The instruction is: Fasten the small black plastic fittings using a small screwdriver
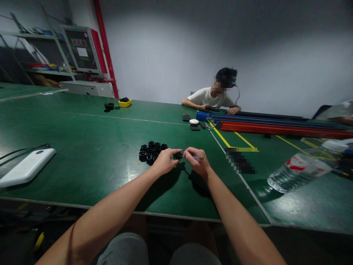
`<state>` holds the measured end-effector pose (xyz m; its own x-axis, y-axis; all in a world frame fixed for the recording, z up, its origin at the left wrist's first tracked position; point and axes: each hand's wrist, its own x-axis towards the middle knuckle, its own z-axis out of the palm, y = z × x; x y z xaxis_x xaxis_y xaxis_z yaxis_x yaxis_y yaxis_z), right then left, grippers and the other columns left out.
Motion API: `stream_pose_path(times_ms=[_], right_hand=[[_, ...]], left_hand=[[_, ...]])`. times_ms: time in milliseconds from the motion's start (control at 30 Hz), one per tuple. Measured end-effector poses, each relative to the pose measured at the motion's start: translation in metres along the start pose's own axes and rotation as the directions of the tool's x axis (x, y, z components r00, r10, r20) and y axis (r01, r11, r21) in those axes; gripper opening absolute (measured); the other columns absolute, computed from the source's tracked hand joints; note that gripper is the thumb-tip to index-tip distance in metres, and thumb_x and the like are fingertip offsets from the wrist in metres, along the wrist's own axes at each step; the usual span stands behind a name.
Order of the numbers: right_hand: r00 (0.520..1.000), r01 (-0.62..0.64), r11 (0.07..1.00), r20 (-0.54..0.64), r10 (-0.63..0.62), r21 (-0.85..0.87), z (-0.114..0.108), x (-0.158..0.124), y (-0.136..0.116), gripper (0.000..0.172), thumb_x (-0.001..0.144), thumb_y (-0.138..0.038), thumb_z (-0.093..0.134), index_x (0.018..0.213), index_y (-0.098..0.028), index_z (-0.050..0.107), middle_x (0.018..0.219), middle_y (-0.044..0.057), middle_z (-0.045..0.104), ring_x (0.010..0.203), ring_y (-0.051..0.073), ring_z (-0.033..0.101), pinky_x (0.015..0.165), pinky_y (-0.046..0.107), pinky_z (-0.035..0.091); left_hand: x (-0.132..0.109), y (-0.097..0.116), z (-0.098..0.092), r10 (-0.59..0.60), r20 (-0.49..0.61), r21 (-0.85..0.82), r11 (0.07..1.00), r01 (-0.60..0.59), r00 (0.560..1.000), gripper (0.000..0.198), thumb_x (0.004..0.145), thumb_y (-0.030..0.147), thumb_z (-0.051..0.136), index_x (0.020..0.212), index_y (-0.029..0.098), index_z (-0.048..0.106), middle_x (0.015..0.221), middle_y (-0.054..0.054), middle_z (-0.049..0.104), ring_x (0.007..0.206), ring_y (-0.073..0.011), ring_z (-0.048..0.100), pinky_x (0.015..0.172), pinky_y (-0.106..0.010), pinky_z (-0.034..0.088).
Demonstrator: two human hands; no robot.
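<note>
My left hand (166, 160) is closed, pinching a small black part (178, 155) between thumb and fingers, just above the green table (91, 154). My right hand (196, 161) is closed round a thin pen-like tool (199, 157) with a clear shaft, its end pointing at the black part. The two hands almost touch. A pile of several similar small black parts (151, 150) lies on the table just left of my left hand.
A white flat device (27, 166) with a cable lies at the left edge. A plastic water bottle (299, 170) lies on its side at the right. Across the table another person (214, 97) sits beside long red and blue rails (278, 128). A yellow tray (125, 102) stands far back.
</note>
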<state>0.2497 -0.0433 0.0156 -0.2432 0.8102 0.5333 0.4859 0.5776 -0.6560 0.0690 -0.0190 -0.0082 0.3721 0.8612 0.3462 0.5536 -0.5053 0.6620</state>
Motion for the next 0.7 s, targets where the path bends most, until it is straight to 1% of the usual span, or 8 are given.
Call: stream_pose_path(times_ms=[167, 333, 500, 700], right_hand=[[1.0, 0.001, 1.0, 0.008, -0.001, 0.002, 0.0015, 0.0004, 0.0018, 0.027, 0.088, -0.032, 0.051, 0.068, -0.018, 0.062, 0.058, -0.002, 0.055, 0.052, 0.012, 0.047, 0.053, 0.025, 0.033], [1.0, 0.002, 1.0, 0.008, -0.002, -0.002, 0.0018, 0.0, 0.0019, 0.027, 0.087, -0.032, 0.051, 0.067, -0.018, 0.062, 0.057, -0.002, 0.055, 0.052, 0.012, 0.047, 0.053, 0.025, 0.033], [1.0, 0.006, 1.0, -0.013, -0.006, 0.007, 0.0001, -0.0001, -0.0006, 0.028, 0.087, -0.031, 0.05, 0.066, -0.018, 0.062, 0.058, -0.001, 0.057, 0.053, 0.013, 0.049, 0.053, 0.025, 0.035], [1.0, 0.004, 1.0, -0.02, -0.004, -0.004, -0.0004, 0.0004, -0.0023, 0.027, 0.087, -0.031, 0.051, 0.067, -0.018, 0.063, 0.057, -0.001, 0.056, 0.052, 0.013, 0.048, 0.052, 0.025, 0.033]], left_hand=[[-0.0001, -0.0001, 0.0003, 0.013, -0.004, 0.017, 1.0, -0.013, 1.0, 0.043, 0.08, 0.019, 0.071, 0.124, 0.02, 0.07, 0.106, -0.008, 0.073, 0.087, -0.0193, 0.067, 0.085, -0.031, 0.053], [-0.0004, 0.0026, -0.0009, 0.007, 0.0, 0.034, 0.999, -0.007, 1.0, 0.044, 0.079, 0.017, 0.071, 0.124, 0.019, 0.069, 0.108, -0.009, 0.073, 0.088, -0.02, 0.068, 0.087, -0.032, 0.053], [-0.0005, 0.002, -0.0013, -0.019, 0.004, 0.022, 1.0, 0.019, 1.0, 0.046, 0.079, 0.015, 0.071, 0.124, 0.019, 0.069, 0.109, -0.009, 0.074, 0.088, -0.0195, 0.068, 0.089, -0.032, 0.053], [0.0002, 0.0, 0.0004, -0.02, 0.005, 0.003, 1.0, 0.02, 1.0, 0.045, 0.078, 0.014, 0.07, 0.123, 0.019, 0.07, 0.11, -0.008, 0.074, 0.087, -0.0187, 0.068, 0.088, -0.031, 0.053]])
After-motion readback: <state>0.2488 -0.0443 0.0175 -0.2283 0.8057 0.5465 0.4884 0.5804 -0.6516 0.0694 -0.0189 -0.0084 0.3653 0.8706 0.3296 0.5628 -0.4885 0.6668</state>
